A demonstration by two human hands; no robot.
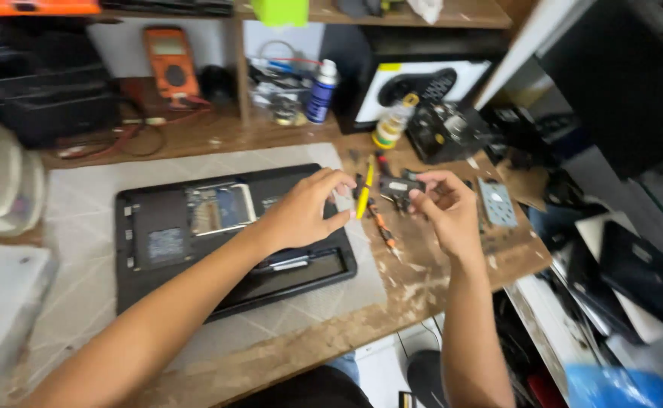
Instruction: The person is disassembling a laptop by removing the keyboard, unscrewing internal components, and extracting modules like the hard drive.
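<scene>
The right hand (446, 205) pinches one small black part (400, 187) between thumb and fingertips, holding it up above the worktop (422, 279) just past the right end of the laptop. The left hand (305, 210) hovers over that same end with thumb and forefinger drawn together; whether anything sits between them cannot be told.

One black laptop (195, 242) lies bottom-up on a pale mat (82, 227), with one hatch open showing a silvery plate inside. Between the hands lie two screwdrivers: one yellow-handled (365, 193), one orange-handled (381, 223). One grey metal plate (496, 202) lies right of the right hand, close to the worktop's right edge, where the wood ends above a pile of dark parts.

Behind, near the back, stand one blue spray can (320, 92) and one small clear bottle with a yellow cap (390, 125). One orange meter (170, 62) leans in the shelf. The front strip of the worktop below the mat is bare wood.
</scene>
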